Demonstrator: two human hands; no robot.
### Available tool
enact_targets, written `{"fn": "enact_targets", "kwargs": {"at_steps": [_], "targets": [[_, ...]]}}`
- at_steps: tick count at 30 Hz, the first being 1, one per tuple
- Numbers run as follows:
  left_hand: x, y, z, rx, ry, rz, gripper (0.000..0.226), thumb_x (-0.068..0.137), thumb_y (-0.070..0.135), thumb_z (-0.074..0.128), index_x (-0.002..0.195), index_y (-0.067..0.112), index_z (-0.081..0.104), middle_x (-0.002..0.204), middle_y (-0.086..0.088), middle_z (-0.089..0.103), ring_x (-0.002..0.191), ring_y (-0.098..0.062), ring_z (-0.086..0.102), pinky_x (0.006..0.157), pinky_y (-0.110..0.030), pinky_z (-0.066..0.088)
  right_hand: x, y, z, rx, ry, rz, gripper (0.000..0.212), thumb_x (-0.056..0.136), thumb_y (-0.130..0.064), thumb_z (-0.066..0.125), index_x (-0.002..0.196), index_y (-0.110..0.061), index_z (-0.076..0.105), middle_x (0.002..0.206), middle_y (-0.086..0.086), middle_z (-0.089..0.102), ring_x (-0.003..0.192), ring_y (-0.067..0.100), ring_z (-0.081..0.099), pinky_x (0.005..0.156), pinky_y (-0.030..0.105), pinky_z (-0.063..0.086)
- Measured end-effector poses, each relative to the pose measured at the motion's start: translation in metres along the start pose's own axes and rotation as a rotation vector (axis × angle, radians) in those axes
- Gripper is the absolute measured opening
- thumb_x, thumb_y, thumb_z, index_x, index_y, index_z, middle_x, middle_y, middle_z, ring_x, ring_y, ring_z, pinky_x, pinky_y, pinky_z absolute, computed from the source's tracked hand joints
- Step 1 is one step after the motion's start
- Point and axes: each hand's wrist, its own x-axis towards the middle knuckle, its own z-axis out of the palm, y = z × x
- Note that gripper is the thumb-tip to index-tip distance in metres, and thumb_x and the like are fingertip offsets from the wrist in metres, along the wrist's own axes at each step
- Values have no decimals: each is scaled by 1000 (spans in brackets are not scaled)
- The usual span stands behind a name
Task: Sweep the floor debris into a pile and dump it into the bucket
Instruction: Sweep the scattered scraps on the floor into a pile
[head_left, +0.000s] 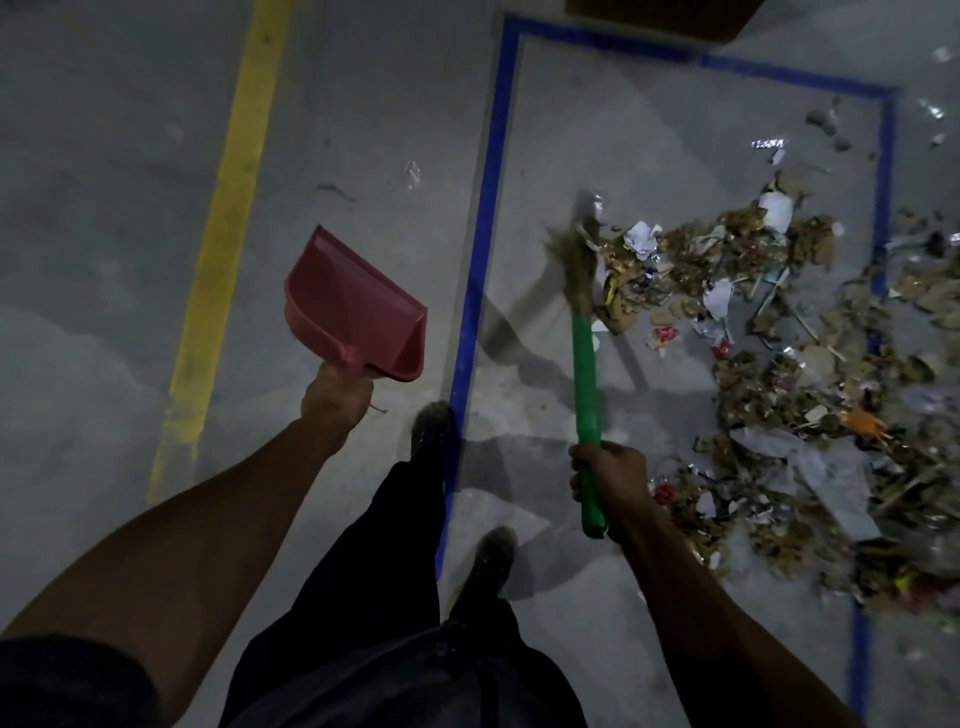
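Head view: debris (769, 332) is seen scattered at right of frame, only partly gathered. Broom (584, 332) is gripped by right hand (610, 478), dustpan (353, 312) by left hand (335, 397), fingers curled round both. No bucket is visible; dumping is judged outstanding.

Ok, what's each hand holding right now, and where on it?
Left hand grips the red dustpan by its handle; right hand grips the broom low on its green handle.
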Motion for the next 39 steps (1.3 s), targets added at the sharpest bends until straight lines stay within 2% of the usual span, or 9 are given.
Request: {"fn": "enact_targets", "kwargs": {"at_steps": [6,14,18,22,26,29,32,35,39], "targets": [[7,6,-6,-25,-8,15,41,71,36,54,98,7,61,86,-20,68,80,-38,66,63,-34,48,-15,-17,43,13,-157,-110,10,86,3,61,95,7,63,71,17,58,47,20,54,41,28,45],[37,10,-26,-48,3,-28,34,78,32,58,101,6,60,86,-20,67,77,-38,65,60,-35,46,22,-78,135,-382,-221,-271,4,78,-7,66,76,-7,63,61,8,61,51,25,62,49,34,52],[58,14,-35,-68,-4,-55,38,75,33,55,102,7,60,87,-21,68,74,-37,65,55,-31,43,51,-117,177,-520,-250,-257,21,75,-14,69,92,-2,64,76,15,67,59,28,66,54,36,58],[73,26,-42,-68,6,-75,40,71,37,53,100,10,61,88,-22,68,81,-40,66,62,-40,52,75,-144,203,-268,-252,-49,20,81,-2,68,97,8,62,72,17,62,37,16,55,39,23,46],[83,37,-47,-78,-8,-68,39,71,36,54,98,9,63,87,-20,68,79,-38,66,60,-34,45,89,-154,195,58,-172,93,11,84,4,63,75,4,57,58,13,51,29,14,47,34,19,41],[88,44,-50,-96,-28,-53,37,67,31,55,95,7,64,87,-23,67,80,-40,66,60,-35,47,97,-157,168,160,-92,103,17,85,3,61,70,0,56,56,11,53,35,16,48,36,21,43],[87,53,-53,-123,-61,-35,39,66,27,58,97,2,62,78,-23,63,66,-34,61,56,-37,46,106,-157,136,276,-7,99,10,87,1,58,78,-2,54,60,11,53,39,15,50,35,22,42],[76,67,-57,-162,-63,-23,21,72,17,60,87,3,61,64,-11,56,56,-25,53,54,-30,41,100,-156,107,325,60,71,13,89,1,56,79,-4,52,61,11,50,34,13,48,34,19,41],[57,87,-63,-218,-66,23,7,78,12,62,78,6,58,60,-10,54,51,-22,49,52,-28,40,64,-141,86,339,51,22,5,89,5,58,85,3,56,61,13,50,34,13,49,36,20,43]]}}
